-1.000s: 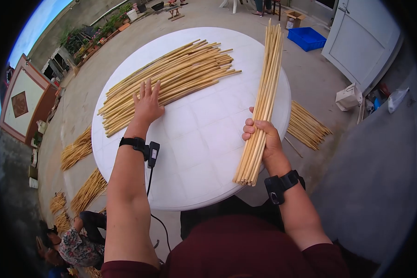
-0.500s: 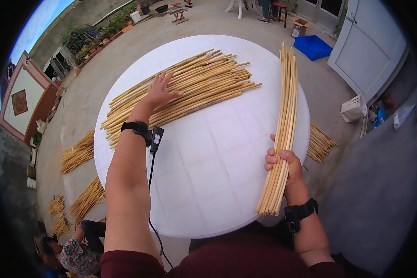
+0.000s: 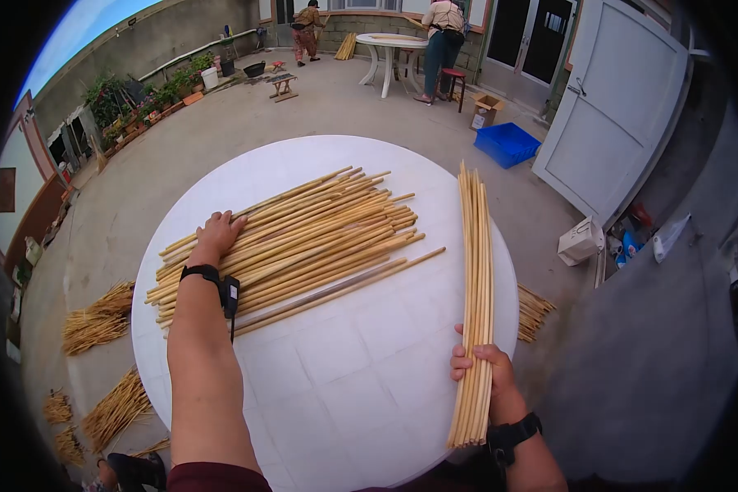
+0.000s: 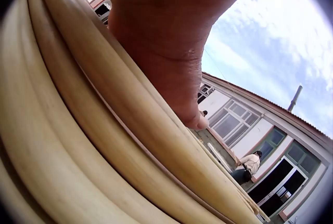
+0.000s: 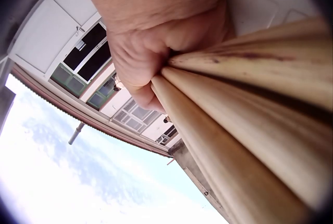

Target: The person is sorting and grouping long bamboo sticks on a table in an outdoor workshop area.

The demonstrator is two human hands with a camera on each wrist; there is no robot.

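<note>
Pale wooden sticks (image 3: 303,234) lie side by side in a wide layer on the round white table (image 3: 361,369). My left hand (image 3: 219,234) rests on the far left part of this layer; its wrist camera shows several sticks close up beneath the hand (image 4: 161,42). Two or so sticks lie a little apart along the near side. On the right, my right hand (image 3: 482,369) grips a bundle of sticks (image 3: 476,271) near its lower end, thumb across the front. The right wrist view shows the palm (image 5: 156,52) wrapped round the bundle.
More stick bundles (image 3: 111,410) lie on the ground at left, another (image 3: 535,313) beyond the table's right edge. A blue crate (image 3: 507,145), a cardboard box (image 3: 486,111) and a white door (image 3: 611,107) stand back right. Two people are near another white table (image 3: 389,39) behind.
The view has tilted up, bringing the far people in. My left hand has moved towards the left end of the layer, and sticks at its near side have spread apart. The right hand keeps its bundle.
</note>
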